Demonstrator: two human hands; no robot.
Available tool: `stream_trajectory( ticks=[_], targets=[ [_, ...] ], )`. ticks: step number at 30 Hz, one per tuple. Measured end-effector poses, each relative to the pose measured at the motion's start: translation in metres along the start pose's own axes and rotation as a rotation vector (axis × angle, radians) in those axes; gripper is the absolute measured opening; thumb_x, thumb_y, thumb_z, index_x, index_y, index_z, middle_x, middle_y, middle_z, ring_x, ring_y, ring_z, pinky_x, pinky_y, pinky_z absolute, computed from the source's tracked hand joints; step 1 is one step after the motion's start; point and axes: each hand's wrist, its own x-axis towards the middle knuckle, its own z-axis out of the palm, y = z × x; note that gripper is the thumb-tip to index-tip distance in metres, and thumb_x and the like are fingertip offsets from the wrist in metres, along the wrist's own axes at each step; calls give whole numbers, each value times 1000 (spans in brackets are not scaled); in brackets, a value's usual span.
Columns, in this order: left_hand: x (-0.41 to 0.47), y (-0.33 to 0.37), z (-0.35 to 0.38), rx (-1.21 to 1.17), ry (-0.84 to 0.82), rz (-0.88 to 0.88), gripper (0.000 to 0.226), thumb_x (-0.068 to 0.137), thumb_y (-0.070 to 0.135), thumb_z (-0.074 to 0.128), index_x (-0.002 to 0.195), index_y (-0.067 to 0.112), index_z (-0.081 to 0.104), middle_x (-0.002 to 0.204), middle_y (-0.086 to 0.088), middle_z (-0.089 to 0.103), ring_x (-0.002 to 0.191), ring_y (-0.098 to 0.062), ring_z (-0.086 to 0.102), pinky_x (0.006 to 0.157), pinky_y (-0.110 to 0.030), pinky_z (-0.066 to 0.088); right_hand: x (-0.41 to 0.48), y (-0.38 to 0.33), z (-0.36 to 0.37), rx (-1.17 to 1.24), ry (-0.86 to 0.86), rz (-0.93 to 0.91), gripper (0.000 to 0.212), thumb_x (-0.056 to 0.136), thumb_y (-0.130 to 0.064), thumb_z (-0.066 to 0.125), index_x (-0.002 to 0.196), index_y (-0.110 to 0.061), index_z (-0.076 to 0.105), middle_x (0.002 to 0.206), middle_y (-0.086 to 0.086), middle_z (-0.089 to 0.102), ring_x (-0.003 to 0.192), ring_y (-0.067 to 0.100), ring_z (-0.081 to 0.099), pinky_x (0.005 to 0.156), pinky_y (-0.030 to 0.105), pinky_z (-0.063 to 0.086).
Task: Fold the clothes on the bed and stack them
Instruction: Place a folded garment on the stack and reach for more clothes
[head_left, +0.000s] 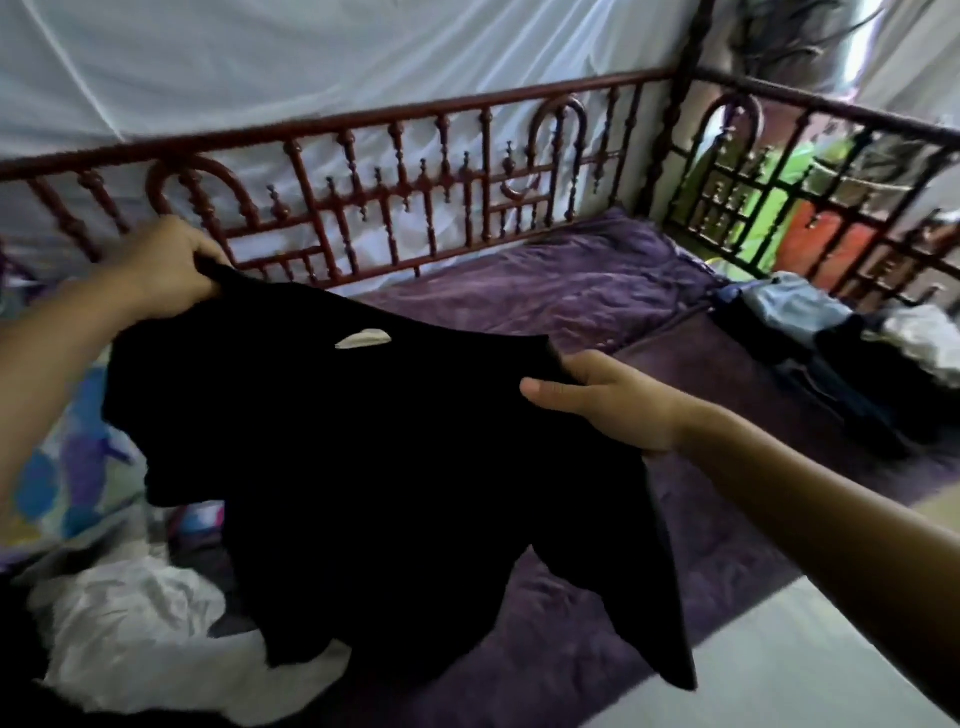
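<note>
A black garment (374, 467) with a pale label near its top edge hangs spread in the air above the bed. My left hand (161, 270) pinches its upper left corner. My right hand (608, 400) grips its upper right edge. The lower part of the garment droops over a white crumpled cloth (135, 634) at the lower left. A pile of clothes (841, 343), light blue, dark and white, lies at the right side of the bed. The bed is covered with a purple sheet (550, 291).
A red-brown carved wooden railing (415, 192) runs along the far side of the bed and turns the corner at the right. White netting hangs behind it. A colourful patterned fabric (67, 467) lies at the left. A pale surface (810, 649) shows at the lower right.
</note>
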Motion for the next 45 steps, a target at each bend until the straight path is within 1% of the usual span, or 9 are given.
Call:
stream_trajectory(
  ticks=[7, 11, 17, 22, 26, 30, 36, 40, 45],
  targets=[
    [79, 140, 149, 2, 41, 118, 21, 81, 2, 61, 97, 8, 74, 100, -20, 70, 93, -39, 63, 82, -43, 51, -59, 127, -78, -5, 417, 175, 20, 96, -23, 58, 95, -5, 65, 72, -5, 56, 62, 10, 51, 55, 25, 39],
    [111, 235, 248, -7, -46, 168, 25, 82, 4, 56, 96, 16, 73, 103, -17, 69, 96, -38, 62, 82, -40, 50, -90, 212, -142, -68, 583, 271, 32, 91, -25, 66, 72, -15, 42, 57, -11, 41, 51, 5, 39, 48, 25, 31],
    [171, 370, 394, 28, -93, 119, 20, 83, 11, 53, 94, 21, 66, 100, -17, 67, 96, -40, 60, 80, -42, 50, -99, 353, -263, -18, 721, 455, 22, 87, -23, 67, 76, -22, 49, 57, -11, 53, 54, 4, 41, 52, 27, 35],
    [212, 472, 510, -222, -249, -37, 16, 84, 9, 48, 84, 22, 56, 71, -13, 68, 51, -26, 67, 54, -36, 57, -102, 449, -365, -40, 770, 647, 18, 91, -30, 60, 79, -21, 49, 66, -6, 58, 59, 8, 48, 54, 28, 38],
    [239, 530, 586, -370, -335, -142, 21, 83, 3, 53, 75, 22, 56, 70, -8, 66, 54, -25, 69, 50, -39, 58, -100, 507, -435, -138, 752, 777, 19, 94, -31, 55, 82, -17, 49, 72, 0, 60, 74, 23, 56, 64, 38, 41],
    [269, 544, 673, -394, -400, -142, 17, 68, 18, 60, 69, 35, 62, 76, 0, 68, 73, -25, 70, 75, -46, 58, -87, 570, -484, -229, 695, 913, 15, 94, -31, 55, 88, -18, 52, 88, 9, 63, 91, 36, 58, 70, 38, 42],
    [246, 550, 674, -369, -486, -195, 37, 87, 16, 64, 123, 21, 57, 120, 3, 53, 105, -14, 53, 81, -18, 37, -66, 618, -505, -385, 531, 1085, 30, 92, -27, 53, 120, -18, 57, 114, 17, 64, 105, 39, 59, 82, 40, 44],
    [212, 460, 630, -259, -425, -418, 32, 87, 13, 64, 119, 14, 60, 117, -5, 62, 108, -21, 57, 84, -21, 37, -29, 592, -510, -569, 461, 992, 38, 91, -27, 52, 128, -18, 51, 123, 13, 57, 110, 35, 53, 83, 41, 44],
    [143, 340, 582, -164, -439, -752, 17, 89, 15, 63, 106, 13, 65, 101, -8, 69, 99, -28, 62, 80, -28, 43, 69, 542, -489, -696, 238, 724, 28, 92, -30, 53, 118, -22, 60, 113, 7, 63, 105, 31, 58, 78, 37, 45]
  ],
)
